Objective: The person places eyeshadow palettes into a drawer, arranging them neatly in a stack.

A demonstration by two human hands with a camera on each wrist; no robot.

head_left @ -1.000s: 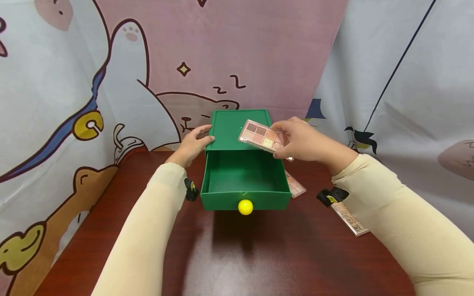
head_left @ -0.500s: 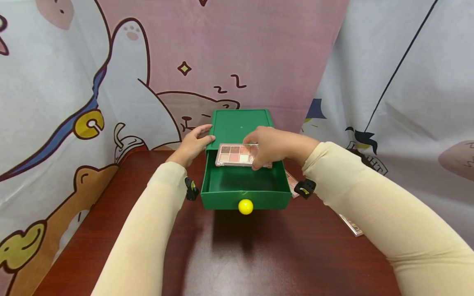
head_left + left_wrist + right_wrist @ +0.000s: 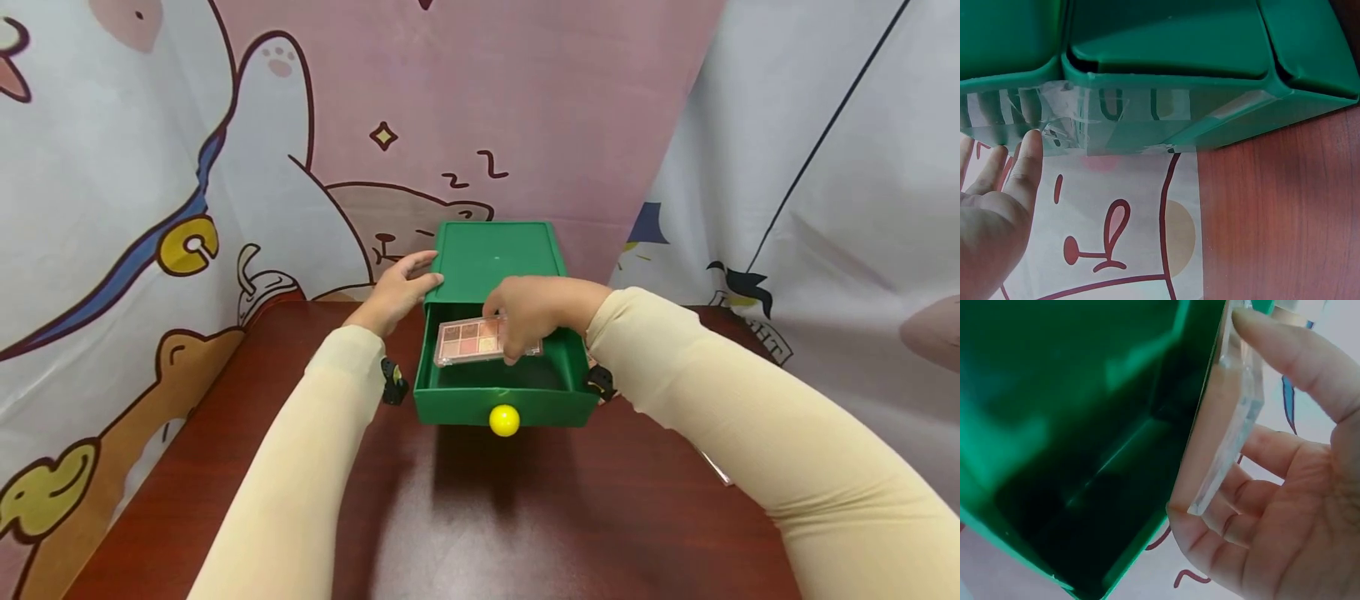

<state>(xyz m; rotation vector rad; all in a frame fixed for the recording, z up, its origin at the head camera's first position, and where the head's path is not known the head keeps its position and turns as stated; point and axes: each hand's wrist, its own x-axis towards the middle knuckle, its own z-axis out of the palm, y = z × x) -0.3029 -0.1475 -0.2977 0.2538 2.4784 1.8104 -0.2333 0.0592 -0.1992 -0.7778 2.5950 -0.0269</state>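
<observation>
My right hand (image 3: 536, 308) pinches an eyeshadow palette (image 3: 459, 342) between thumb and fingers. The palette has a clear case and pink and brown pans. It is tilted within the pulled-out green drawer (image 3: 465, 407), above its floor. A round yellow knob (image 3: 504, 421) sits on the drawer front. In the right wrist view, the palette (image 3: 1222, 425) stands at the drawer's edge, with fingers curled behind it. My left hand (image 3: 397, 292) is at the left side of the green drawer box (image 3: 495, 258); the left wrist view shows its extended fingertips against the taped side.
The box stands on a reddish-brown wooden table (image 3: 300, 500). Beneath my right sleeve, the edge of another palette (image 3: 716, 467) shows. A cartoon-printed cloth (image 3: 585, 108) hangs behind the box and at both sides.
My right hand has moved left and down, bringing the palette from above the box top into the open drawer. The left hand stays at the box's side. The view has shifted slightly.
</observation>
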